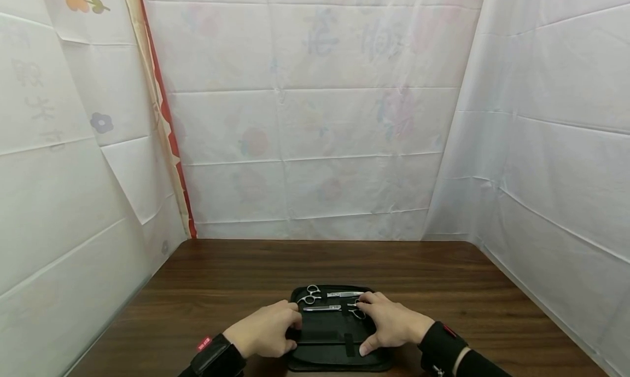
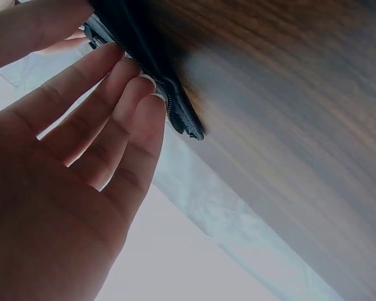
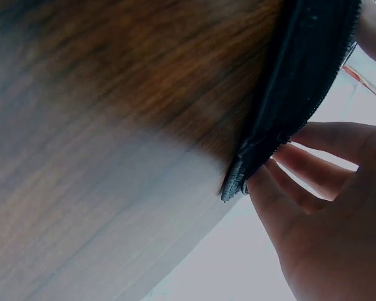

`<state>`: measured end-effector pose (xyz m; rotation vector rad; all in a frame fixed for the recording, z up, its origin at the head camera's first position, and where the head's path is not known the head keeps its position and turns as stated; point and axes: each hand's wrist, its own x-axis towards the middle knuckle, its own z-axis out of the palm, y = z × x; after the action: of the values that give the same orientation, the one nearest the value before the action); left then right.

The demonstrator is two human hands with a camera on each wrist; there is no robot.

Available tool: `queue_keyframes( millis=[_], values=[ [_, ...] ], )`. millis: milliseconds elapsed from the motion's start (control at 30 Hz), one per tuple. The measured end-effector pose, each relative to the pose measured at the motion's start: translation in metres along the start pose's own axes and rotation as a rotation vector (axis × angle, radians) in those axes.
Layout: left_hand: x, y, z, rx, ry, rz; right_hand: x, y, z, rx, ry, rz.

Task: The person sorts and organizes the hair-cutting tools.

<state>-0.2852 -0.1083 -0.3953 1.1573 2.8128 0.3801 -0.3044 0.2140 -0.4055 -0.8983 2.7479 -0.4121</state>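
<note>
Case: black, round-cornered zip case (image 1: pixel 320 330), spread out flat on the near middle of the worktop, right in front of me, inside face up.
Far scissors: silver metal pair (image 1: pixel 344 294), finger rings to my left, blades pointing right; tip end partly lost behind my right fingers.
Near scissors: second silver metal pair (image 1: pixel 322 308), laid the other way, blades left, rings right, just beside my fingertips. Dark loops seem to cross both.
Strap: short black band (image 1: pixel 349 344) on the near part of the case, close to my right thumb.
Zip: dark toothed edging (image 2: pixel 168 103) along the rim, against my left fingertips.
Left grip: my left hand (image 1: pixel 268 328), relaxed, fingers gently bent, touching the left rim; not closed round anything.
Right grip: my right hand (image 1: pixel 391 319), spread wide, thumb on the near part, fingers up by the scissors; nothing clasped.
Step in hand: steadying the case by both sides, I judge.
Doing it well: even, light pressure from both hands; case level, so neither pair slides in its loop. Better to shift my right fingers off the blade line and onto the rim.
Risk: a fingertip could snag a ring and drag a pair loose.
Worktop: dark brown wood-grain worktop (image 1: pixel 236 267).
Surround: white creased sheeting (image 1: pixel 315 125) behind and at both sides.
</note>
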Motion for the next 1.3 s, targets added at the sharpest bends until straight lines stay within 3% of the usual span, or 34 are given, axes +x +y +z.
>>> queue_keyframes(
  millis=[300, 633, 933, 1300],
  values=[
    [0.005, 0.0, -0.001, -0.015, 0.019, -0.008, 0.0, -0.001, -0.001, -0.008, -0.001, 0.0],
    [0.012, -0.005, -0.001, -0.063, 0.024, -0.023, -0.001, 0.002, -0.005, 0.077, -0.009, -0.001],
    [0.023, -0.016, -0.004, -0.078, 0.129, -0.024, 0.0, 0.005, -0.018, 0.144, 0.035, 0.004],
    [0.04, -0.028, -0.007, -0.086, 0.251, -0.132, 0.014, 0.012, -0.031, 0.117, 0.172, 0.005]
  ],
)
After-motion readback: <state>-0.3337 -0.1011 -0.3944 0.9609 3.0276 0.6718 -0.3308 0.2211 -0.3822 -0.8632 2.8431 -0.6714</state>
